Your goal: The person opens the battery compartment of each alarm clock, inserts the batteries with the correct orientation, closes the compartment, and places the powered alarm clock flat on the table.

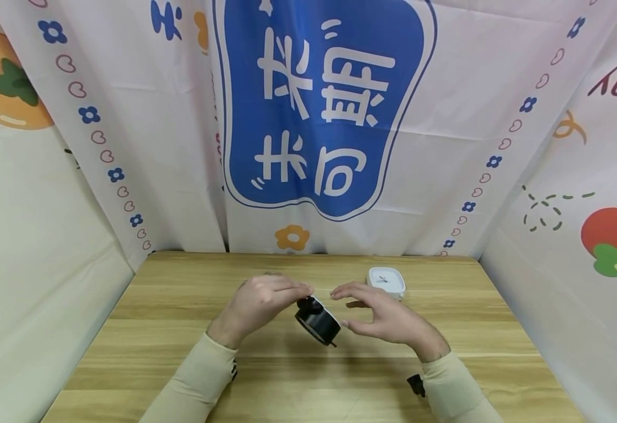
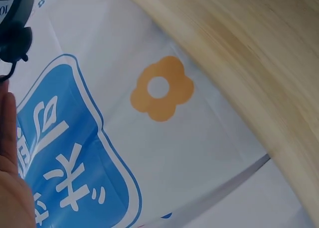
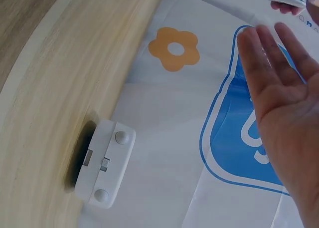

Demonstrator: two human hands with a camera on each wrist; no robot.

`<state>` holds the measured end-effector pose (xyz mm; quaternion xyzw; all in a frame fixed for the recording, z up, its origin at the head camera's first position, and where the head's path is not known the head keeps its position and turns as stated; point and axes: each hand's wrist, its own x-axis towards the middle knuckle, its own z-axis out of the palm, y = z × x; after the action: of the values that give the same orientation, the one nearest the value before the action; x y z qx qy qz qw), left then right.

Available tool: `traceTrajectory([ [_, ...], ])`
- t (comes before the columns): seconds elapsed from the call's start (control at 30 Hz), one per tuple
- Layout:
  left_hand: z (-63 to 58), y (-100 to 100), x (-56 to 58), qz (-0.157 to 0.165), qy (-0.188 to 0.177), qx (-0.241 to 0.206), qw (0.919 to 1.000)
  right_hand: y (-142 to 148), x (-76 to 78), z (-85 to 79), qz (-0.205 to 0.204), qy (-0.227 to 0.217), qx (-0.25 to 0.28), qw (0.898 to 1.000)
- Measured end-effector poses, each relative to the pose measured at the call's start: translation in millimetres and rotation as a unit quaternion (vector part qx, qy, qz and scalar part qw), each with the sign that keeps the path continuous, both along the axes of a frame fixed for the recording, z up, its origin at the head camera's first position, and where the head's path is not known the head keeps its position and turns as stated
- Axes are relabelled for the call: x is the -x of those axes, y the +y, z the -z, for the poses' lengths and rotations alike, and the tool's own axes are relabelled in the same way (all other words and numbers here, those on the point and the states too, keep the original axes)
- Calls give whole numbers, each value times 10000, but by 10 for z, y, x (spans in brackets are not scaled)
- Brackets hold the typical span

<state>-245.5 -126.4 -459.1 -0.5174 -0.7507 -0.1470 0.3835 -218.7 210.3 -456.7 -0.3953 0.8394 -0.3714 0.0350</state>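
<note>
A black alarm clock [image 1: 319, 322] with bells at its top is held tilted above the table. My left hand [image 1: 267, 301] grips it by its top end. In the left wrist view, part of the clock's numbered white dial [image 2: 9, 4] and a dark bell [image 2: 15, 44] show at the corner. My right hand [image 1: 384, 317] is spread just right of the clock, fingers parted and nothing held; whether its thumb touches the rim I cannot tell. Behind the right hand, a white square clock [image 1: 386, 281] lies face up on the table.
The wood-grain table [image 1: 181, 329] ends at a printed curtain [image 1: 419, 194] at the back, with more cloth hanging on both sides. In the right wrist view the white clock's side [image 3: 105, 163] shows round knobs and small switches.
</note>
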Motion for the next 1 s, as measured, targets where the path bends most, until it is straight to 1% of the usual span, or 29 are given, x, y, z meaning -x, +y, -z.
traceTrajectory([
  [0.1,-7,19,-17,-287,-176,30,9994,-36,-11,-12,111,541,-112,9984],
  [0.2,-19,34,-31,-532,-394,-74,9978,-83,-29,-26,266,1068,-318,9934],
  [0.27,-29,40,-38,-679,-522,-156,9962,-111,-45,-33,355,1356,-423,9892],
  [0.33,-42,42,-46,-785,-659,-241,9944,-134,-61,-40,412,1523,-439,9865],
  [0.4,-50,41,-52,-885,-787,-292,9925,-150,-77,-41,454,1583,-408,9855],
  [0.5,-59,50,-59,-942,-992,-384,9899,-178,-102,-39,521,1549,-392,9858],
  [0.6,-66,62,-70,-938,-1202,-450,9873,-216,-121,-29,559,1569,-393,9852],
  [0.7,-75,73,-85,-922,-1414,-408,9848,-259,-132,-17,530,1610,-319,9850],
  [0.83,-82,82,-104,-948,-1544,-313,9830,-297,-135,8,490,1619,-153,9855],
  [0.9,-88,87,-112,-956,-1570,-370,9823,-302,-130,22,514,1549,-59,9866],
  [1.0,-94,97,-116,-946,-1638,-562,9803,-300,-126,34,611,1326,114,9892],
])
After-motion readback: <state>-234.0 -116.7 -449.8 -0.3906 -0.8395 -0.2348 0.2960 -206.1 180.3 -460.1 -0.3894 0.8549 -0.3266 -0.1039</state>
